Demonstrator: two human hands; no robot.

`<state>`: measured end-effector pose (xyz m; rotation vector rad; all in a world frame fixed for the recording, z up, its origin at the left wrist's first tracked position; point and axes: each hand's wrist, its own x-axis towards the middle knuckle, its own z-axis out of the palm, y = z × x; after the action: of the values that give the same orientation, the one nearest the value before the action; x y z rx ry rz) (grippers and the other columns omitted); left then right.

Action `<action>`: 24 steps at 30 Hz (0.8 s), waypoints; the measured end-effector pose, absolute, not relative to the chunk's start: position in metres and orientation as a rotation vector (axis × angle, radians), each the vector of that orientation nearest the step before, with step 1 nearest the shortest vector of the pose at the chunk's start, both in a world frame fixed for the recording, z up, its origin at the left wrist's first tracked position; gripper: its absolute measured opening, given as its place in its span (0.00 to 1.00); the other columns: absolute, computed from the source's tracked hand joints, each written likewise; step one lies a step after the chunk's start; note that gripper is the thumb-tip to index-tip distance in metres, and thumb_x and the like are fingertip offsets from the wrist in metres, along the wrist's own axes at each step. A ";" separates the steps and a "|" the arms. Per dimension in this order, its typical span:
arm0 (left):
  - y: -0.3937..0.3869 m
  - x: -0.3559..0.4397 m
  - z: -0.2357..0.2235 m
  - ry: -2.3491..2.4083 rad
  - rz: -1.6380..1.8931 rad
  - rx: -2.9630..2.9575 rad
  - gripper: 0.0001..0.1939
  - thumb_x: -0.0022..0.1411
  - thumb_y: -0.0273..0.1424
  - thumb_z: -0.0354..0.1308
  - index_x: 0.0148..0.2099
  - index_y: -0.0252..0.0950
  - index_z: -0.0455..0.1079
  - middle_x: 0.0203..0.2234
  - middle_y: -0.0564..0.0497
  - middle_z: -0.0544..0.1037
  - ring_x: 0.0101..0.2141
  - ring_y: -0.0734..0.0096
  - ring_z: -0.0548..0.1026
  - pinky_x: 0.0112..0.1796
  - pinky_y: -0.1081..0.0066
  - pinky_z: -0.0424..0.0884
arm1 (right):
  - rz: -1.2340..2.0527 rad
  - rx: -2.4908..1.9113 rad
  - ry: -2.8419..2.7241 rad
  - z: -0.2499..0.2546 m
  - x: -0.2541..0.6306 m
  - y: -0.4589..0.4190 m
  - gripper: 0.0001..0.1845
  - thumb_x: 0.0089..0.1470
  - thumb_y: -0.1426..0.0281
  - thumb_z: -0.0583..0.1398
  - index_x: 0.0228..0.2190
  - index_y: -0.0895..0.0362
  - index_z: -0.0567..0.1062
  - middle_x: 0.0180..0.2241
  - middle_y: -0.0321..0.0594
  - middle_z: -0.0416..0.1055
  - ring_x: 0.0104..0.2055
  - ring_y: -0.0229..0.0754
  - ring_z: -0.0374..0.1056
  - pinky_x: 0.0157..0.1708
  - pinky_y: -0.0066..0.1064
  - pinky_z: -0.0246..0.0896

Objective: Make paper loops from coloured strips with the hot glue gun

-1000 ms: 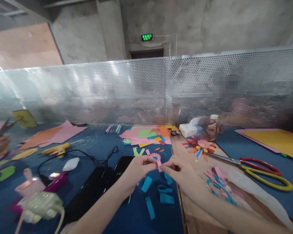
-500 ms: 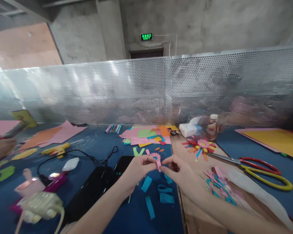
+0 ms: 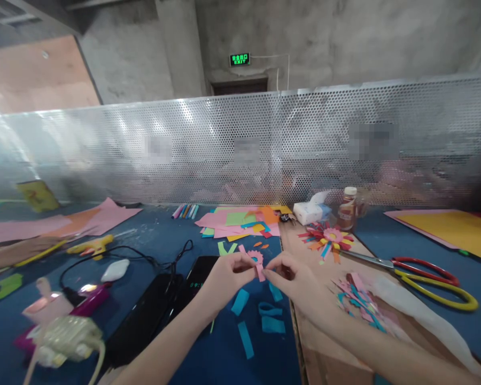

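Note:
A small pink paper flower point(image 3: 257, 256) with a fringed edge and short strips is held up between my two hands, over the blue table. My left hand point(image 3: 237, 274) pinches it from the left with thumb and forefinger. From the right, the thumb and forefinger of my right hand point(image 3: 291, 275) close on the edge of its lower strip. The fingertips partly cover the paper. Just below my hands lie blue paper strips point(image 3: 246, 340) and a looped blue strip point(image 3: 270, 309). Green paper scraps point(image 3: 226, 249) lie beyond my left hand.
Red-and-yellow-handled scissors point(image 3: 428, 275) lie right on cardboard point(image 3: 324, 353), near a multicoloured paper flower point(image 3: 332, 238) and paper scraps point(image 3: 361, 305). Left are black phones point(image 3: 144, 315), cables, a yellow glue gun point(image 3: 92, 246) and another person's hand point(image 3: 20, 252). A perforated metal screen point(image 3: 164, 155) stands behind.
My hands and the pink flower stay almost still. At the left, the other person's hand has shifted, and the pink and orange sheets there lie differently.

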<state>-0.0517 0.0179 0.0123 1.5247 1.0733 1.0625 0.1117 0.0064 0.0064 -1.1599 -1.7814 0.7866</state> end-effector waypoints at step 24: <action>0.010 -0.048 0.022 1.143 0.971 1.453 0.04 0.47 0.28 0.57 0.28 0.34 0.71 0.22 0.55 0.75 0.25 0.76 0.69 0.24 0.79 0.59 | 0.672 -1.113 -1.830 0.000 0.110 0.008 0.09 0.51 0.69 0.55 0.23 0.58 0.71 0.25 0.34 0.60 0.25 0.34 0.54 0.24 0.26 0.48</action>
<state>-0.0483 0.0104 0.0218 1.4526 1.1427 0.9707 0.1105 0.0076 -0.0004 -1.1129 -1.8296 0.6720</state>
